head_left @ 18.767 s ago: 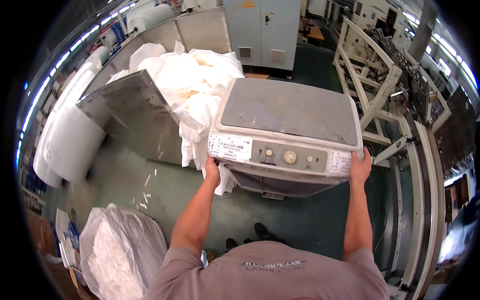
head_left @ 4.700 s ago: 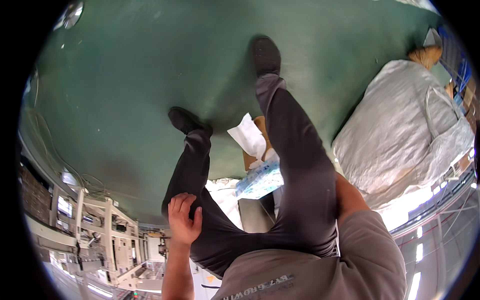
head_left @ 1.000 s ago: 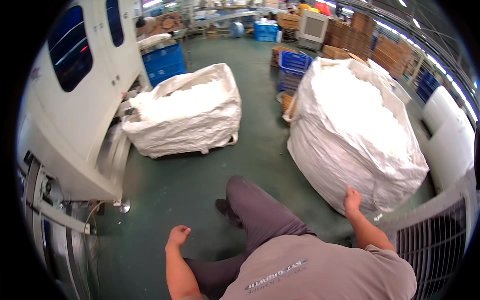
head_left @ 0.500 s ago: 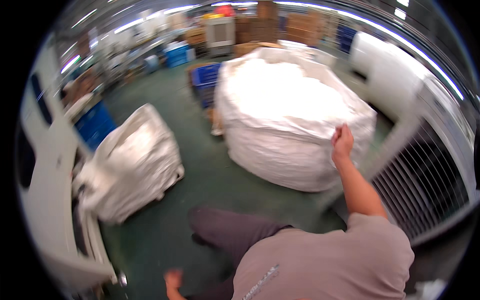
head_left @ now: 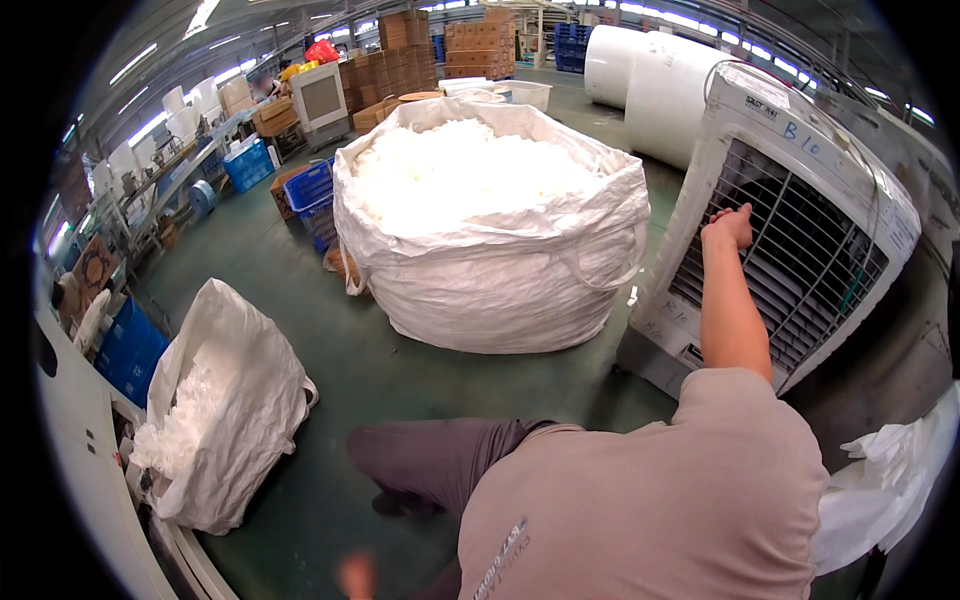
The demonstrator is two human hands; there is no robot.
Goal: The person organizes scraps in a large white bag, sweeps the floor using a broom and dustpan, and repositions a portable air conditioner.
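My right hand [head_left: 728,228] is stretched forward in front of the dark grille of a white air cooler [head_left: 800,125]. Its fingers are curled in, and nothing shows in them; whether it touches the grille I cannot tell. Low at the bottom edge, my left hand [head_left: 357,575] is smeared by motion, so its fingers cannot be made out. Ahead stands a big white woven bulk bag [head_left: 490,290] with loop handles, heaped with pale loose pieces [head_left: 465,165]. A smaller white sack [head_left: 245,400] leans at the left, with whitish scraps spilling at its mouth.
Large white rolls [head_left: 670,95] lie behind the cooler. Blue crates [head_left: 312,190] stand beside the bulk bag, and stacked cartons [head_left: 390,80] rise farther back. A pale machine panel [head_left: 85,440] borders the left side. White sheeting [head_left: 890,480] hangs at the lower right.
My view has turned right, bringing the cooler fully in. My right hand has passed from in front of the bulk bag to the cooler's grille. The left hand stays low.
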